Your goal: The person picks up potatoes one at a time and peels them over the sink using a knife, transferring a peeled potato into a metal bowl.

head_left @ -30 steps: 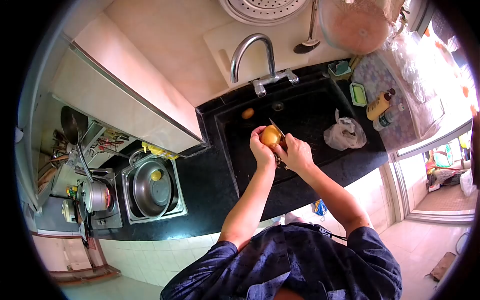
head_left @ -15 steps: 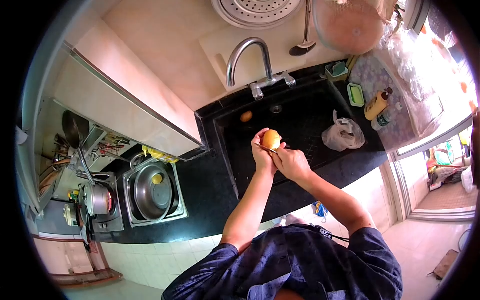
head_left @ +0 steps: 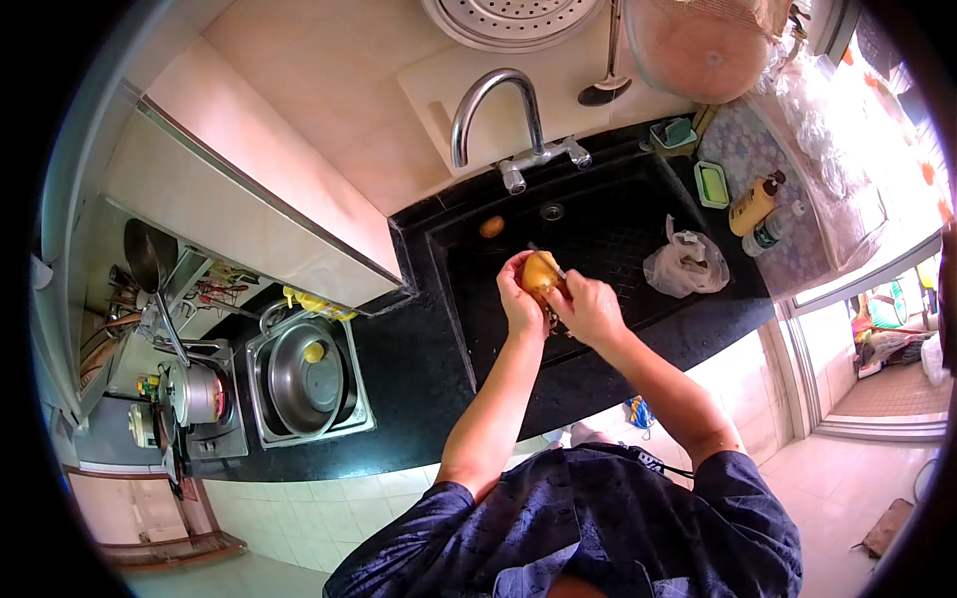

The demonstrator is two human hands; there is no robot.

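My left hand (head_left: 520, 302) is closed round a potato (head_left: 539, 271), held over the black sink (head_left: 598, 234). The potato is partly peeled, pale yellow on top with brown skin lower down. My right hand (head_left: 592, 307) grips a small peeler (head_left: 561, 272) against the potato's upper right side; its handle is mostly hidden by the fingers. Bits of peel (head_left: 554, 321) show between my wrists. Another potato (head_left: 491, 226), unpeeled, lies at the sink's back left. A peeled potato (head_left: 314, 353) rests in the metal basin (head_left: 289, 394) on the left.
A chrome tap (head_left: 498, 80) arches over the back of the sink. To the right sits a plastic bag (head_left: 686, 264), with a soap dish (head_left: 711, 185) and bottles (head_left: 755, 204) beyond. Far left, a pot (head_left: 192, 396) stands on a lit stove.
My right hand has moved the peeler up from the potato's near end to its upper right side. The potato has turned and sits slightly lower, showing more brown skin.
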